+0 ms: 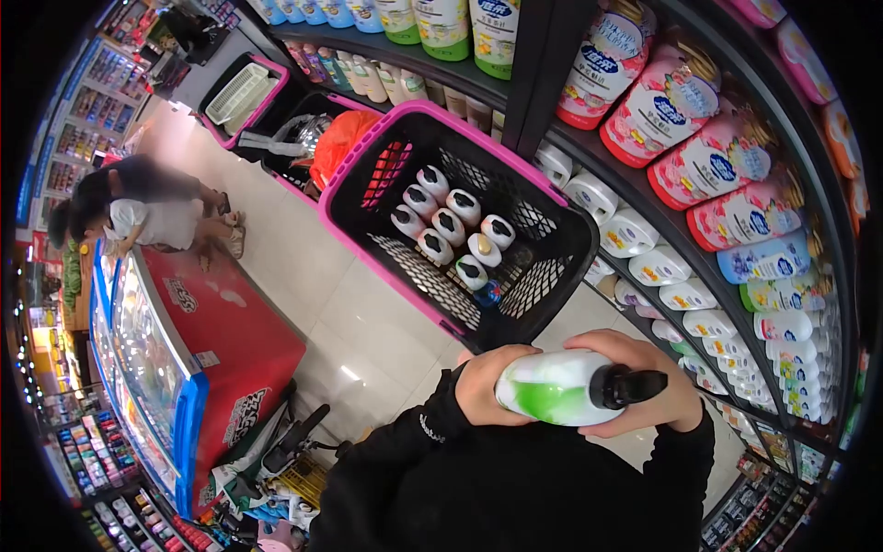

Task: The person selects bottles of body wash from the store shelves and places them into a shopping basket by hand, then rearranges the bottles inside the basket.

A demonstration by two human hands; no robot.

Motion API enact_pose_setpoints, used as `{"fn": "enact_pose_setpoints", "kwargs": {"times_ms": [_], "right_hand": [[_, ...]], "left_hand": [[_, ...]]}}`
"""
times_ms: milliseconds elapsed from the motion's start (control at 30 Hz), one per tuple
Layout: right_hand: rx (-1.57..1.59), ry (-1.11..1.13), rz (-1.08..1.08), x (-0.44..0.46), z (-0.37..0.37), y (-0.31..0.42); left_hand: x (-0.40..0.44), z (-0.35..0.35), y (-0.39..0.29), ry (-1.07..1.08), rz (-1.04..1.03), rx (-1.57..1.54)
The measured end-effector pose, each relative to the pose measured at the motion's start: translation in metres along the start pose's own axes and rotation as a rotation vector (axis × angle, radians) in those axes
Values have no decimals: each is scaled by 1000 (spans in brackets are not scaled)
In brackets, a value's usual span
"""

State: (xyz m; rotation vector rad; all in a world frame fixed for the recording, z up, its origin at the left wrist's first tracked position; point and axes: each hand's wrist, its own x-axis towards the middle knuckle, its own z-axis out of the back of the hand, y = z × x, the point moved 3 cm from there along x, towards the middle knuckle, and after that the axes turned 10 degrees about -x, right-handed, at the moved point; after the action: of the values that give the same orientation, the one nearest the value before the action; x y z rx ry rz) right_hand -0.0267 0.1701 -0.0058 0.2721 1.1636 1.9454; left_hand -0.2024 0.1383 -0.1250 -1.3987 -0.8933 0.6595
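A white and green bottle with a black pump top (552, 388) is held between my two hands, in front of my body. My left hand (497, 385) wraps round its base end, and my right hand (644, 382) grips it near the black pump. Just beyond them stands a black basket with a pink rim (368, 241). Several white bottles with dark tops (448, 225) stand upright inside it, one of them with a yellowish top (484, 248).
Shelves of pink-and-white bottles (662, 110) rise at the right. More baskets (241, 97), one holding a red bag (340, 147), stand beyond. A red and blue freezer (230, 340) is at the left, with people (152, 207) beside it. A bicycle handlebar (299, 432) shows lower left.
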Motion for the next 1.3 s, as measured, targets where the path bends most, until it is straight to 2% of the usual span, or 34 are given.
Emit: {"fn": "enact_pose_setpoints", "kwargs": {"times_ms": [67,133,233,333,467,533,600,633,667,733,800,900,967,1067,1133,1200,1233,1300], "right_hand": [[146,-56,-50,9,5,-20],[145,-30,-34,18,8,-36],[101,-137,2,33,-1,-66],[110,-202,-49,48,-12,-95],[241,-390,-124,66,-32,-125],[257,-553,-158,74,-45,-143],[221,-727,-196,80,-65,-171],[274,-755,-285,84,-74,-181],[194,-805,-279,89,-81,-189],[291,-913,-341,100,-96,-199],[298,-946,-442,111,-107,-208],[314,-1020,-589,124,-125,-227],[317,-1102,-677,131,-136,-240],[355,-1174,-770,141,-164,-269],[398,-1217,-733,145,-185,-290],[276,-1224,-854,150,-198,-298],[418,-1323,-808,155,-207,-304],[419,-1347,-824,160,-216,-310]], "left_hand": [[19,7,15,-61,-42,-29],[36,15,35,-11,12,-16],[57,27,61,42,59,69],[70,36,89,57,197,-12],[69,52,147,-30,268,187],[53,57,188,-144,418,100],[49,53,190,-296,755,-160],[39,47,215,-349,852,-236],[31,44,240,-289,884,-278],[41,33,230,-366,1076,-532],[47,24,237,-406,1058,-612],[52,21,267,-316,999,-553],[56,22,286,-131,836,-387],[57,26,303,-100,885,-319],[60,32,313,-55,914,-272],[69,39,319,12,956,-172],[72,41,322,40,1007,-173],[73,41,338,33,1036,-175]]}}
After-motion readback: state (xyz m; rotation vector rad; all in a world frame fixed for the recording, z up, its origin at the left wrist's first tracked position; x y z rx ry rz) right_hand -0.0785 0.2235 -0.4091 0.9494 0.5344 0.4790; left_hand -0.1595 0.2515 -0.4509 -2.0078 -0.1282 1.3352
